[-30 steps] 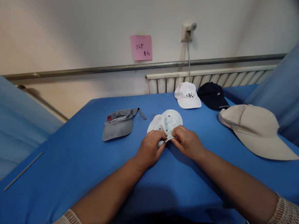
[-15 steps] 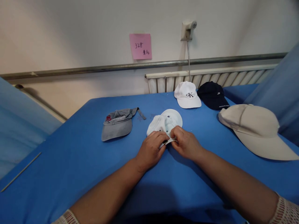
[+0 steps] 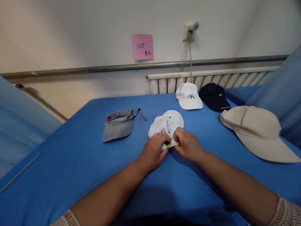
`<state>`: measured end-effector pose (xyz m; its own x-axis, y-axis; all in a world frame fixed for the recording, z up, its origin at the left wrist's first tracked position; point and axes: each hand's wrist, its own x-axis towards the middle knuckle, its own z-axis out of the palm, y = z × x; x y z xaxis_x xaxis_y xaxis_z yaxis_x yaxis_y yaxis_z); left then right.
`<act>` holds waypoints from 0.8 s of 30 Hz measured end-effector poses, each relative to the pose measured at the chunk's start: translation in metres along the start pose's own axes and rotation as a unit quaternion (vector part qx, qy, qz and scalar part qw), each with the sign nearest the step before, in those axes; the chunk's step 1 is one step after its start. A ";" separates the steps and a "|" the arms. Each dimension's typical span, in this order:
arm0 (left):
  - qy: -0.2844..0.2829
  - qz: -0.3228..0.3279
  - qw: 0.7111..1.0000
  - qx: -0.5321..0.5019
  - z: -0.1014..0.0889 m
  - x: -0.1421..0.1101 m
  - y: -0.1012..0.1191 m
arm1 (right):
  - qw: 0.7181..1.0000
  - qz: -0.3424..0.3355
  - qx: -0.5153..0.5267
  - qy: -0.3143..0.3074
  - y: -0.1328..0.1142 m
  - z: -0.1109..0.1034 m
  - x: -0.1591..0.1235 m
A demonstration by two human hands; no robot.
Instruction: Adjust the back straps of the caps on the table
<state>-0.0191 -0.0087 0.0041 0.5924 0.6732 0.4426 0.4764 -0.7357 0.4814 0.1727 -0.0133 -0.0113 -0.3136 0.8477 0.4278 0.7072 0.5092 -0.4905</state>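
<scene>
A white cap [image 3: 166,124] lies flattened in the middle of the blue table [image 3: 70,163], its brim pointing away from me. My left hand [image 3: 153,152] and my right hand [image 3: 188,145] meet at the cap's near edge. Both pinch the back strap, where a small metal buckle [image 3: 168,144] shows between the fingertips. The fingers of both hands are curled closed on the strap.
A grey cap [image 3: 118,124] lies to the left. At the back right sit a white cap with a black logo [image 3: 188,95] and a dark navy cap [image 3: 214,96]. A large beige cap [image 3: 256,128] lies at the right. A thin stick [image 3: 20,172] rests at the table's left edge.
My hands have drawn a little closer together on the strap, and the buckle now shows between the fingertips. The caps have not moved.
</scene>
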 end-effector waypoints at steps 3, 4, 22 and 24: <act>0.001 -0.007 1.000 -0.007 0.000 0.000 0.000 | 1.000 0.001 -0.001 0.003 0.001 0.000 0.000; 0.000 -0.008 1.000 -0.010 0.000 0.000 0.000 | 1.000 0.001 -0.003 0.003 0.002 0.000 0.000; -0.047 -0.033 0.998 -0.020 -0.001 0.001 0.002 | 0.998 0.016 0.009 -0.067 0.003 -0.004 -0.001; -0.071 -0.039 0.997 -0.012 0.000 0.002 0.001 | 0.994 0.009 0.006 -0.111 0.004 -0.006 -0.001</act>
<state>-0.0177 -0.0085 0.0056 0.6412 0.7099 0.2915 0.5102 -0.6781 0.5291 0.1796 -0.0126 -0.0093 -0.4341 0.8679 0.2414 0.7068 0.4942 -0.5061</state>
